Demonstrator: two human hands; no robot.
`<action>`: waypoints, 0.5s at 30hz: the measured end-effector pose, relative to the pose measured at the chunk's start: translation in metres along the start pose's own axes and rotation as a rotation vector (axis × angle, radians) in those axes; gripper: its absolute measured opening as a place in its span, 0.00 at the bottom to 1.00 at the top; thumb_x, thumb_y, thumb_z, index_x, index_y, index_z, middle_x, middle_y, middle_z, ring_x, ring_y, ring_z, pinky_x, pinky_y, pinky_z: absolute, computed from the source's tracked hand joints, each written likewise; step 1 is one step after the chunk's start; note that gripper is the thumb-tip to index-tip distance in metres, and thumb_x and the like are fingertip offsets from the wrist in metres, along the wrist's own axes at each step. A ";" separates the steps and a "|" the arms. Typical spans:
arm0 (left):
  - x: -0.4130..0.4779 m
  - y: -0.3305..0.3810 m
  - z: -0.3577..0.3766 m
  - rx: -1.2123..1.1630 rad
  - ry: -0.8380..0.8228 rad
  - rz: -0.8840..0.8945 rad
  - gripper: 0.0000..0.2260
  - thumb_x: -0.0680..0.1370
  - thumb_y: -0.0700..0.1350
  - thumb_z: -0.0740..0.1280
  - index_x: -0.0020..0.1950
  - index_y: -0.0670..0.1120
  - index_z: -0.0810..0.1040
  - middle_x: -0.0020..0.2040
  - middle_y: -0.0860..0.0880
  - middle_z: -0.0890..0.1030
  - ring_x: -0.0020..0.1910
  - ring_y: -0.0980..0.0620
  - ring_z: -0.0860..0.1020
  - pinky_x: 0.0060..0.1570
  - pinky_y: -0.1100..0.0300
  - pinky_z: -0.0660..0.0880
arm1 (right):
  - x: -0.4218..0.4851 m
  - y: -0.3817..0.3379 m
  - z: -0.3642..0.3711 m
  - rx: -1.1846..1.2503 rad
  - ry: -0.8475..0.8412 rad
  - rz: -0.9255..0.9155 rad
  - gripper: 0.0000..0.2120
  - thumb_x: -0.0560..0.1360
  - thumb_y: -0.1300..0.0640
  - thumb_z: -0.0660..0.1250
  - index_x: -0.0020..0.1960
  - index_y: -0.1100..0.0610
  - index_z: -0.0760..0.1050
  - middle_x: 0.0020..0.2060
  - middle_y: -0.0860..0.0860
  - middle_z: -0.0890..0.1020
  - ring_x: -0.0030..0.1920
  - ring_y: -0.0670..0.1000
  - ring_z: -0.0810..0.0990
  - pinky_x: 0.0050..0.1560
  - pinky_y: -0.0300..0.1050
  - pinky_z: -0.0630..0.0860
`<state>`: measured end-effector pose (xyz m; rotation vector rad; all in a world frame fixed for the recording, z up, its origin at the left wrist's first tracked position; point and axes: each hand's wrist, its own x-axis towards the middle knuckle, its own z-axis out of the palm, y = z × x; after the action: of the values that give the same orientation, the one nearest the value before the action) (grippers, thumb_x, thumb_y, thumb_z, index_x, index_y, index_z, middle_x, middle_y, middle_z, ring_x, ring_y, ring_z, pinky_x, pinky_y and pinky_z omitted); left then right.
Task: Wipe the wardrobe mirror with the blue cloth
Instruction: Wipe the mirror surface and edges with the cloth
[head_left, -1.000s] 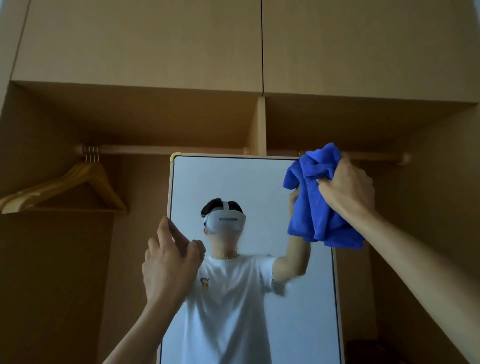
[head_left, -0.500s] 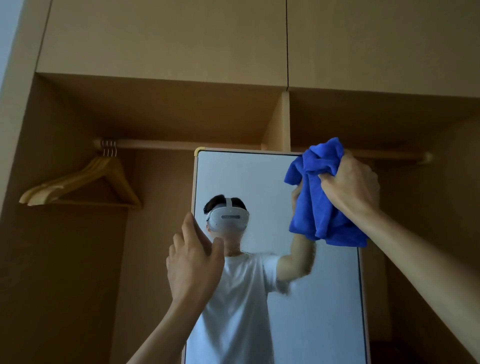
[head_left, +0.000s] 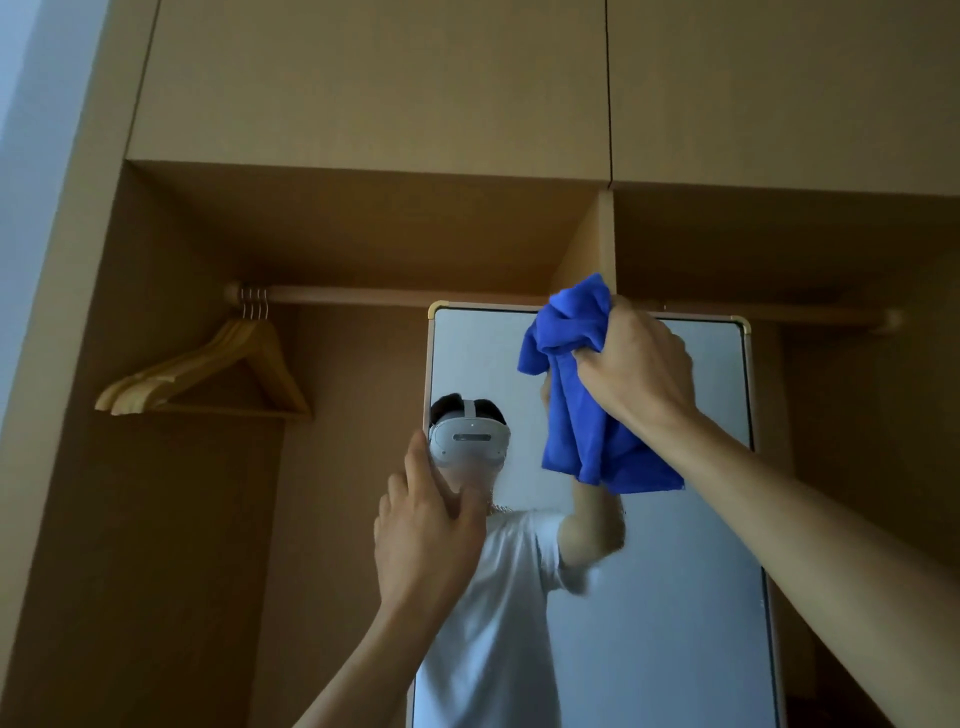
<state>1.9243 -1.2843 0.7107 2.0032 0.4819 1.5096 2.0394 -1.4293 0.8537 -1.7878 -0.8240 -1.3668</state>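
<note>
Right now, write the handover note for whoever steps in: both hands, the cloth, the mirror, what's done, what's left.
Left hand: holds the mirror by its left edge, steadying it.
Right hand: grips the bunched blue cloth, raised at the top of the mirror, near the middle of its top edge.
Contact: the cloth is at the glass, but I cannot tell whether it presses on it.
Done: the cloth is in hand and at the top. The glass shows no sign of how much has been wiped.
Left: probably the whole glass, from the top edge down, corners included.
</note>
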 end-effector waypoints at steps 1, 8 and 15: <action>0.000 -0.001 -0.001 -0.003 -0.007 0.005 0.35 0.80 0.53 0.67 0.82 0.55 0.52 0.66 0.47 0.73 0.65 0.44 0.71 0.64 0.46 0.70 | -0.001 -0.008 0.002 0.000 -0.011 -0.013 0.12 0.75 0.53 0.68 0.56 0.55 0.73 0.41 0.49 0.75 0.37 0.54 0.74 0.38 0.46 0.68; 0.002 -0.004 -0.007 -0.001 -0.059 0.040 0.36 0.81 0.52 0.65 0.83 0.56 0.48 0.65 0.48 0.74 0.65 0.47 0.71 0.64 0.47 0.70 | -0.004 -0.064 0.020 0.058 -0.057 -0.111 0.14 0.76 0.52 0.68 0.59 0.55 0.74 0.49 0.52 0.80 0.42 0.56 0.79 0.39 0.46 0.68; 0.004 -0.005 -0.013 -0.091 -0.110 0.055 0.33 0.78 0.47 0.65 0.81 0.58 0.55 0.64 0.51 0.75 0.60 0.49 0.75 0.60 0.45 0.75 | -0.015 -0.118 0.047 0.070 -0.055 -0.133 0.16 0.77 0.50 0.68 0.58 0.60 0.72 0.46 0.55 0.83 0.45 0.58 0.83 0.38 0.45 0.68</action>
<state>1.9133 -1.2749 0.7127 2.0309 0.3102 1.4182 1.9615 -1.3273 0.8506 -1.7498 -1.0241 -1.3608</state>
